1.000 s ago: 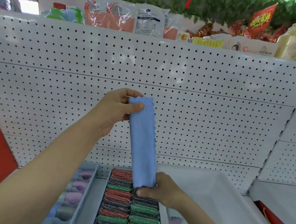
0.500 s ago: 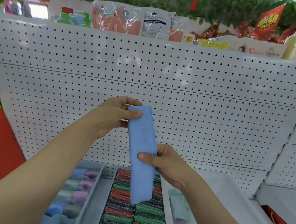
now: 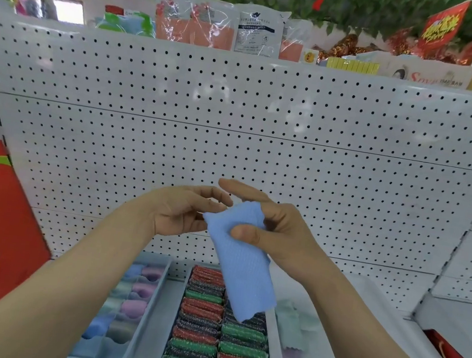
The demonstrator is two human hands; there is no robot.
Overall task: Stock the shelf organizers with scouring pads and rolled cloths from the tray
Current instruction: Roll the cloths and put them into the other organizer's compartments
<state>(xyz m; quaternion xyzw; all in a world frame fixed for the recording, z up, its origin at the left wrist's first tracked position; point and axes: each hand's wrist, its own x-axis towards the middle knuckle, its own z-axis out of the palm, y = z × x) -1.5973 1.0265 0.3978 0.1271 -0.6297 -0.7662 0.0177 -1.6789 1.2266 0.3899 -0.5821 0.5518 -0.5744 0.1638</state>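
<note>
Right hand (image 3: 278, 235) pinching a blue cloth (image 3: 242, 263) with thumb and fingers, cloth hanging in the air above the rows of scouring pads (image 3: 215, 332), left hand (image 3: 181, 212) loose, fingertips touching the cloth's top corner, rolled cloths (image 3: 131, 298) sitting in the left organizer (image 3: 146, 323)

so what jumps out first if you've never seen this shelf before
A blue cloth hangs mid-frame, pinched by the right hand with the left hand at its top corner. Below it sits a tray of red, green and dark scouring pads; to their left, an organizer of pastel rolled cloths.
</note>
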